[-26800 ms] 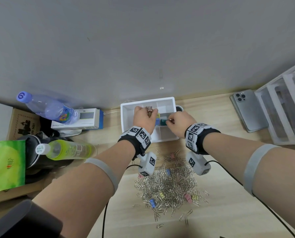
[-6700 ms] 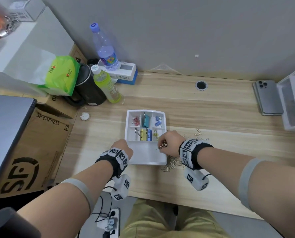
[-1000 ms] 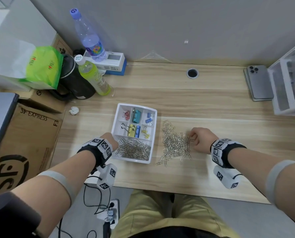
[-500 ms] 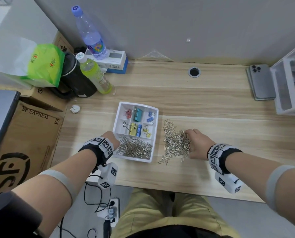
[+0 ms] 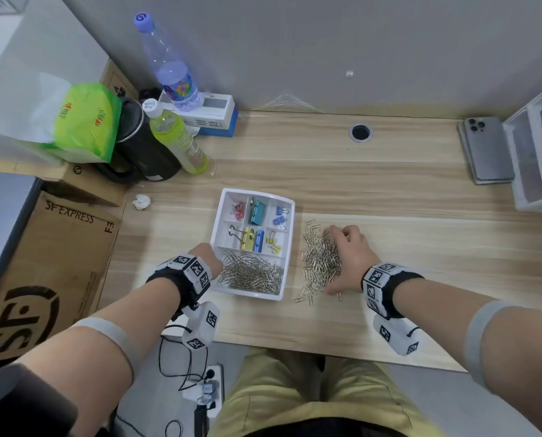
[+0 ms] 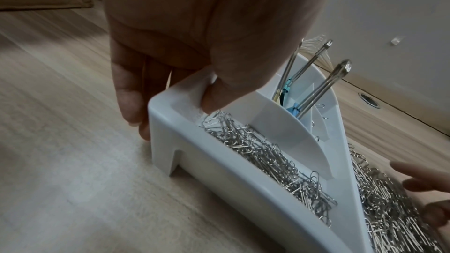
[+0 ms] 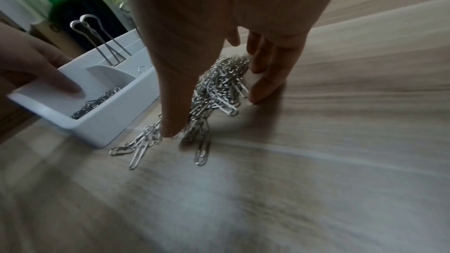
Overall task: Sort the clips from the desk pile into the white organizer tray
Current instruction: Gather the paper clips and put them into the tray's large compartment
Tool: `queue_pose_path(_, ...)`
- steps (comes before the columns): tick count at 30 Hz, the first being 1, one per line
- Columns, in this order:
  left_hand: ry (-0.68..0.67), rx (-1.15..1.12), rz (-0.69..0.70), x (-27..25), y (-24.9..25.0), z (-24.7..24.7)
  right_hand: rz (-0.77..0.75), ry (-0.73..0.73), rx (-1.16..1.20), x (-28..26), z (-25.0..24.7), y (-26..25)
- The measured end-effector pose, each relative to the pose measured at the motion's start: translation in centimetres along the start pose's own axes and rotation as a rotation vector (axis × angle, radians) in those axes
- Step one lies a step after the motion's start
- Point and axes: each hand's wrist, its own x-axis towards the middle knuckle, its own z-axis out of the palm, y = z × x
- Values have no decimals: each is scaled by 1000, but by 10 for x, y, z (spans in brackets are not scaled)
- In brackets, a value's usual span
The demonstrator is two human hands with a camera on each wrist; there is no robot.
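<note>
My left hand [image 5: 207,259] grips the tray [image 5: 290,247] at its near-left corner: thumb hooked inside the wall, fingers [image 6: 131,103] down the outside. It holds the tray against the desk [image 5: 389,190].

My right hand [image 5: 348,260] lies over the pile of paper clips [image 5: 318,263], just to 3 o'clock of the tray. Fingers curled round its far and right side, thumb at the near edge; a cupping hold that brackets the clips, nothing lifted yet.

Tray contents: silver paper clips [image 5: 250,274] fill the long near compartment. The six small cells at 12 o'clock hold coloured binder clips [image 5: 252,239]: pink, teal, blue, yellow. No binder clips visible in the desk pile, so I judge only paper clips remain, roughly half.

Step in hand, as I read it: gather a handful and move it to the long compartment.
- Close fingers and thumb together low on the desk, so clips bunch and do not slide under.
- Take a modest handful; tangled clips trail off in chains.
- Carry low over the right wall, release at 9 o'clock, clear of the small cells.
- Keep left thumb tucked to the corner.
- Strays at 6 o'clock of the pile [image 7: 136,151]: sweep in afterwards.
</note>
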Motion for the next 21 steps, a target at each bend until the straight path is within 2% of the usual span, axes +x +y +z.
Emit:
queue_pose_path(7,4,-8,4,-5,4,1,-18,-74,-172,13,15,-25)
queue_pose_path(21,-66,-36,22,-16,23,5,-51,16,-15,14,21,-34)
